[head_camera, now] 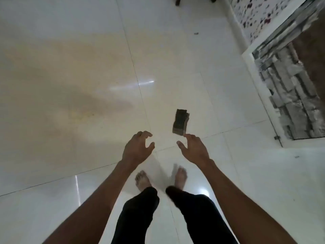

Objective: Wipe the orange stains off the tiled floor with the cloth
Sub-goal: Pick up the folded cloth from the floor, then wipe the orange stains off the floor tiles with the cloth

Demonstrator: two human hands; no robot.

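Observation:
A dark folded cloth (181, 123) lies on the white tiled floor (202, 76), just beyond my right hand. My right hand (192, 148) is open, its fingertips a short way below the cloth's near end, not touching it. My left hand (136, 148) hangs open to the left of it, fingers curled and apart, holding nothing. A faint orange-yellow stain (80, 114) marks the tile at the left, within a wider pale yellowish smear (58, 55). I stand upright; my bare feet (161, 178) show below the hands.
A stone-clad wall panel with a white frame (288, 95) stands at the right. A speckled wall (260, 16) runs at the upper right. Dark furniture legs (178, 0) show at the top edge. A small bit of debris (196, 33) lies on the floor far ahead.

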